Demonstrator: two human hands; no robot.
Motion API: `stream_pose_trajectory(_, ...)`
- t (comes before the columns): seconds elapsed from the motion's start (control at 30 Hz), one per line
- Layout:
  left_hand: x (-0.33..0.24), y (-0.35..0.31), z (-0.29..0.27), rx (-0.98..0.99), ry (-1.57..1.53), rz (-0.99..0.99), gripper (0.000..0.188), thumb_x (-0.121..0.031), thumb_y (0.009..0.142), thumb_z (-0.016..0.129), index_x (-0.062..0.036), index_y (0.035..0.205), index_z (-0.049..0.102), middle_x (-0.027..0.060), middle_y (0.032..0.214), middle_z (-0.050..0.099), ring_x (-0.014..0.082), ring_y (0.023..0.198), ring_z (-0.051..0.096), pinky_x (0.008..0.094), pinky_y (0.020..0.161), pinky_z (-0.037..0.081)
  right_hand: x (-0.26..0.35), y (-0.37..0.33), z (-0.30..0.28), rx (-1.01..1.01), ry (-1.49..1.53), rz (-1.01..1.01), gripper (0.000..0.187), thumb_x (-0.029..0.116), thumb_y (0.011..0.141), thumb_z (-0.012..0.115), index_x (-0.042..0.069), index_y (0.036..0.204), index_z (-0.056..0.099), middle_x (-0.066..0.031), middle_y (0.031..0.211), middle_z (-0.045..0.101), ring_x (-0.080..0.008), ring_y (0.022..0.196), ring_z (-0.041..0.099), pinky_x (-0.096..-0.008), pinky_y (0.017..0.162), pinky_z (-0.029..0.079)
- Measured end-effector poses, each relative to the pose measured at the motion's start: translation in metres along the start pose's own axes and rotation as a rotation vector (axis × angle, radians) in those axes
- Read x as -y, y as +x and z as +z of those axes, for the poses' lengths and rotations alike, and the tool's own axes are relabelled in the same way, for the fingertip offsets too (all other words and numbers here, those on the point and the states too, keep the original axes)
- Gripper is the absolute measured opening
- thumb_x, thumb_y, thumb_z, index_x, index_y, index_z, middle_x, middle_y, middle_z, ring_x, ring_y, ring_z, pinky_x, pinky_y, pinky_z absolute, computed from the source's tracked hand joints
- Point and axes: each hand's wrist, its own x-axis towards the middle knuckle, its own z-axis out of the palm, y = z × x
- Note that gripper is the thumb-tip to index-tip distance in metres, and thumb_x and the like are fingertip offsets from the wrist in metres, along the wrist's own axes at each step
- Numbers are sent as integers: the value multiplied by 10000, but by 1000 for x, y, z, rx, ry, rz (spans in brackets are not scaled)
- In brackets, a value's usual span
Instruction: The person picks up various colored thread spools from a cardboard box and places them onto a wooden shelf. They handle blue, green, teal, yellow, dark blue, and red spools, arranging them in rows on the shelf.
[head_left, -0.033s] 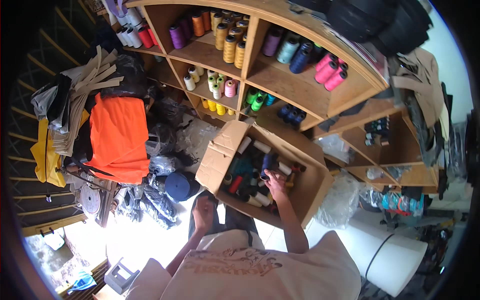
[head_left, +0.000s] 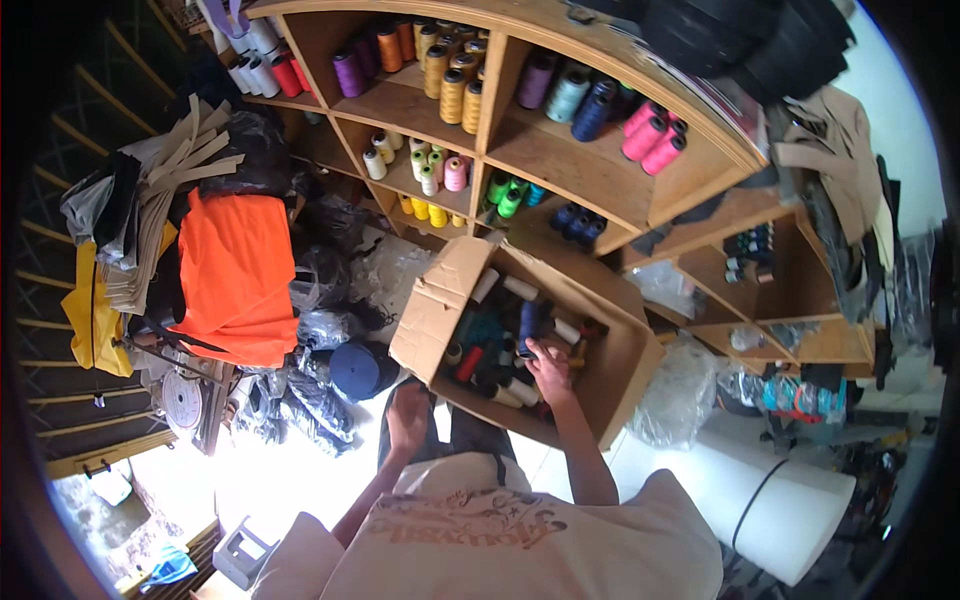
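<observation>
My right hand (head_left: 549, 372) is closed around the lower end of a dark blue thread spool (head_left: 528, 322), held tilted over a cardboard box (head_left: 622, 380). Inside the box lie several more spools, among them a red spool (head_left: 468, 363), white spools (head_left: 520, 288) and dark ones; some are hidden under others. My left hand (head_left: 407, 418) hovers beside the box's near left corner, over my leg. Its fingers are loosely bent and apart from the box, with nothing visible in them.
A wooden shelf (head_left: 572, 160) behind the box carries thread spools grouped by colour. Orange fabric (head_left: 237, 275) and a navy roll (head_left: 362, 371) are at the left. On the right lie clear plastic bags (head_left: 676, 395) and a large white roll (head_left: 790, 510).
The view has shifted slightly, and my left hand is a little higher beside the box. My right hand still holds the dark blue spool.
</observation>
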Motion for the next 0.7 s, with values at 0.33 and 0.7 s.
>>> stream_pose_trajectory(0.33,-248,20,25,729,-642,84,503,-318,967,602,-4,1340,478,111,1145,657,203,1020,631,341,904,485,116,-193,59,624,343,-214,482,233,931,646,-69,1280,505,-126,1170,597,-225,1075,596,-366,989,463)
stream_pose_trajectory(0.7,-283,17,48,519,-691,-67,247,-118,916,644,-7,1094,514,139,992,651,235,951,671,351,811,560,126,-202,79,344,-226,-701,434,66,809,760,-6,1183,552,-102,1094,600,-203,979,605,-323,919,468)
